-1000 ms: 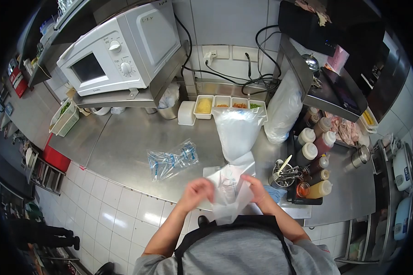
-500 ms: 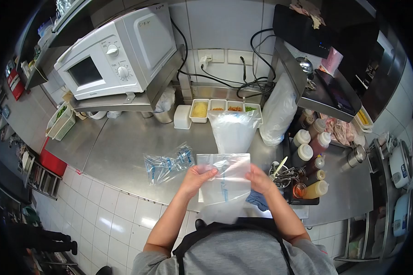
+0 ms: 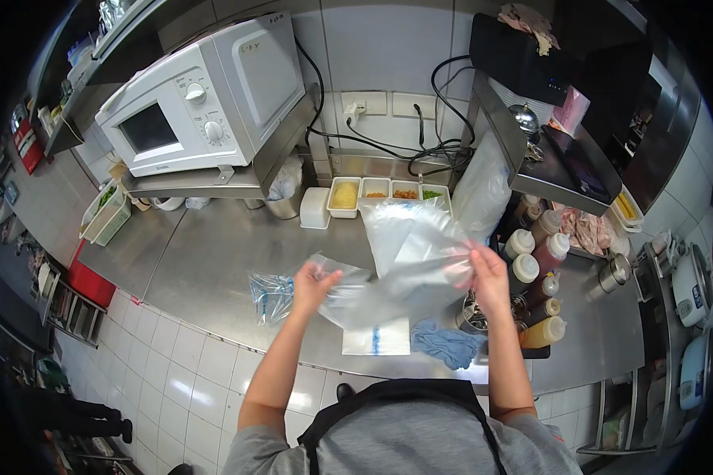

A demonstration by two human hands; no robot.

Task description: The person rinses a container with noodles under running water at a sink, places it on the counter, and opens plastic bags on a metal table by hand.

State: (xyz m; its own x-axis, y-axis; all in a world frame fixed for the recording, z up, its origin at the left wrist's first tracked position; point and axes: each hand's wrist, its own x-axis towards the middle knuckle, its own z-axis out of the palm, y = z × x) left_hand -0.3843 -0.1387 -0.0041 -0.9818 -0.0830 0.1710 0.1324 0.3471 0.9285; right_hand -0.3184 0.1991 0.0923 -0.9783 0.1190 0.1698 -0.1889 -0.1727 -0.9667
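A translucent plastic bag [image 3: 396, 289] stretches between my hands above the steel counter, blurred by motion. My left hand [image 3: 315, 285] pinches its left part. Its right part is gripped by the fingers of my right hand [image 3: 487, 269]. Behind it stands a stack of white plastic bags [image 3: 388, 229], partly covered by the held bag. Below, near the counter's front edge, lies a flat white packet with a blue print [image 3: 376, 339], beside a crumpled blue cloth [image 3: 449, 344]. Left of my left hand is a clear crinkled bag with blue print [image 3: 269, 298].
A microwave [image 3: 206, 95] sits on a raised shelf at the left. Small food tubs [image 3: 345, 196] line the wall. Squeeze bottles [image 3: 543, 332] and a utensil holder [image 3: 472, 315] stand at the right. A person's legs [image 3: 95, 416] show at the lower left.
My hands have moved apart and up, spreading the bag, which hung lower before. The flat packet and more of the blue cloth are now uncovered.
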